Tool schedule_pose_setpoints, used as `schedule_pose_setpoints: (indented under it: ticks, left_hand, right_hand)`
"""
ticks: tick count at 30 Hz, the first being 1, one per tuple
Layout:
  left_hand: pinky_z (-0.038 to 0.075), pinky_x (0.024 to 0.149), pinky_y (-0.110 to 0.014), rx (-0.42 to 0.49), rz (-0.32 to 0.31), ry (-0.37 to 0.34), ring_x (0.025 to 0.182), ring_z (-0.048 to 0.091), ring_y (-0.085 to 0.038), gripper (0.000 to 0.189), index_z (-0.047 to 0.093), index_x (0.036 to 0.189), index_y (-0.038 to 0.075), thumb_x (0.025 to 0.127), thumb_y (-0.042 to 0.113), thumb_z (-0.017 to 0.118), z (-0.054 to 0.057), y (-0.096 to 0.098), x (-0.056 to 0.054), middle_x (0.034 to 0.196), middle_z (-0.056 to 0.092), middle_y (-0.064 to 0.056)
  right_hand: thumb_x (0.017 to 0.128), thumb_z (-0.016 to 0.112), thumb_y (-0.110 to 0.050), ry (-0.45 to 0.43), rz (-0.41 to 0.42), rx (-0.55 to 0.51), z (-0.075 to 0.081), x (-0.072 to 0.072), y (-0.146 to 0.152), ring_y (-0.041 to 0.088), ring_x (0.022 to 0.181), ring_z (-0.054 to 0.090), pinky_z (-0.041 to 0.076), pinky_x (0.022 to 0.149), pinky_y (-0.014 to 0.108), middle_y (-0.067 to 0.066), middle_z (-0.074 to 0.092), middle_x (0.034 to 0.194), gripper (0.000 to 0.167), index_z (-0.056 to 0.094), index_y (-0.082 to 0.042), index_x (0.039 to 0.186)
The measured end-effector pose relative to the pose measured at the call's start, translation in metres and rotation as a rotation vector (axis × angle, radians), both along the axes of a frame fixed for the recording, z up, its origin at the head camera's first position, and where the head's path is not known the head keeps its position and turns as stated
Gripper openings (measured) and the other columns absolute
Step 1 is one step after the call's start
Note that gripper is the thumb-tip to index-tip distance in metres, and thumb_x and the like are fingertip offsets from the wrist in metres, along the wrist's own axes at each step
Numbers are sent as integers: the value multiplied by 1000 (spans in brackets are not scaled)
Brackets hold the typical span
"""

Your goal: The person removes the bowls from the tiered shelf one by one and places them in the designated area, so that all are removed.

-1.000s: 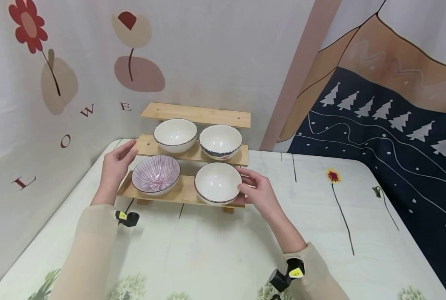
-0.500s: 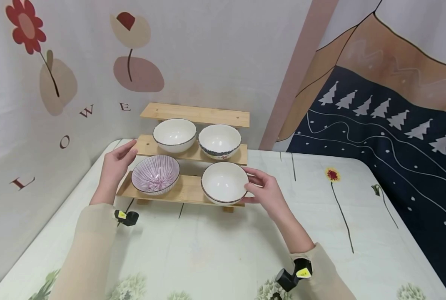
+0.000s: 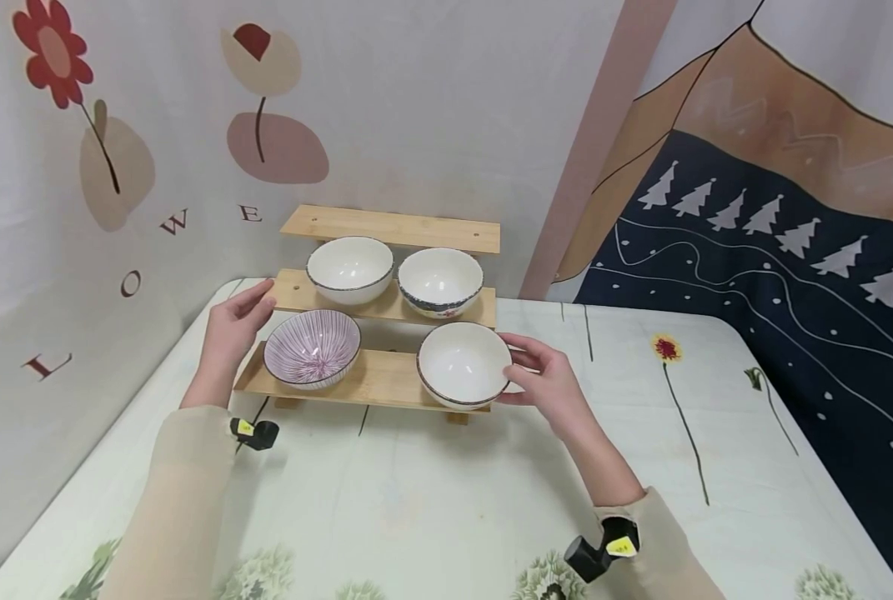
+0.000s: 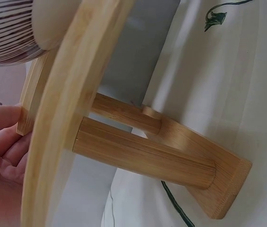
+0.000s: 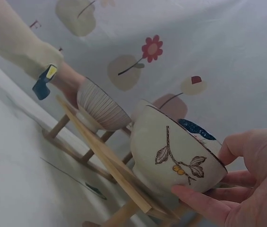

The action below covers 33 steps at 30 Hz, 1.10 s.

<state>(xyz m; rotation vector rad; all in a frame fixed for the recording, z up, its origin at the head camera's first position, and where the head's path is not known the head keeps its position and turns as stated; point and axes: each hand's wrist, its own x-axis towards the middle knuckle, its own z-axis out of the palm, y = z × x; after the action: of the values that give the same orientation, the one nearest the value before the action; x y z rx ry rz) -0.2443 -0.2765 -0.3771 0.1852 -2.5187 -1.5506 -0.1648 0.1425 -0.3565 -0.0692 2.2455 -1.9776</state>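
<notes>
My right hand [image 3: 547, 383] grips the right side of a white bowl [image 3: 464, 367] at the right end of the lower shelf. In the right wrist view this bowl [image 5: 171, 156] shows a dark rim and a brown leaf sprig with yellow berries. My left hand [image 3: 234, 327] holds the left end of the middle board of a bamboo tiered rack [image 3: 386, 379]; in the left wrist view its fingers [image 4: 5, 116] bend around the board end. A purple-striped bowl [image 3: 313, 350] sits on the lower shelf's left part.
On the middle shelf stand a white bowl [image 3: 350, 271] and a blue-rimmed floral bowl [image 3: 441, 283]. The rack's top board [image 3: 393, 229] bears nothing. A printed curtain [image 3: 431, 108] hangs close behind; a flowered cloth [image 3: 416, 500] covers the table.
My right hand has slid the white bowl rightward along the lower shelf, widening the gap from the striped bowl. My left hand has stayed on the rack.
</notes>
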Motion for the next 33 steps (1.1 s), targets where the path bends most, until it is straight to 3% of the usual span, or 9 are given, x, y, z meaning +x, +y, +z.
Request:
schedule_pose_setpoints:
  ticks: [12, 21, 29, 33]
  left_hand:
    - [47, 108, -14, 24, -6, -7, 143, 45, -28, 57, 39, 153, 14, 104, 42, 48, -2, 7, -4, 159, 38, -10]
    - [47, 108, -17, -28, 5, -43, 141, 48, -21, 60, 38, 153, 16, 103, 46, 47, -5, -4, 1, 160, 35, -10]
    - [49, 103, -11, -29, -12, -25, 136, 53, -13, 59, 40, 152, 15, 103, 45, 49, -7, -2, -1, 158, 38, -12]
    - [49, 104, -12, -38, -4, -30, 137, 52, -18, 59, 39, 152, 16, 102, 47, 48, -5, -4, 0, 158, 38, -11]
  right_hand:
    - [93, 50, 1, 32, -24, 32, 7, 0, 19, 30, 116, 65, 67, 77, 41, 25, 57, 141, 51, 50, -3, 144]
    - [93, 51, 0, 15, -45, 35, 3, 3, 23, 30, 117, 66, 67, 78, 42, 25, 57, 141, 51, 50, -4, 144]
    - [94, 50, -1, 9, -98, 79, 4, 4, 35, 37, 121, 63, 67, 77, 41, 26, 56, 142, 50, 49, -4, 145]
    - [95, 50, -1, 16, -105, 83, 7, 1, 42, 34, 119, 64, 67, 77, 39, 25, 56, 142, 51, 49, -4, 145]
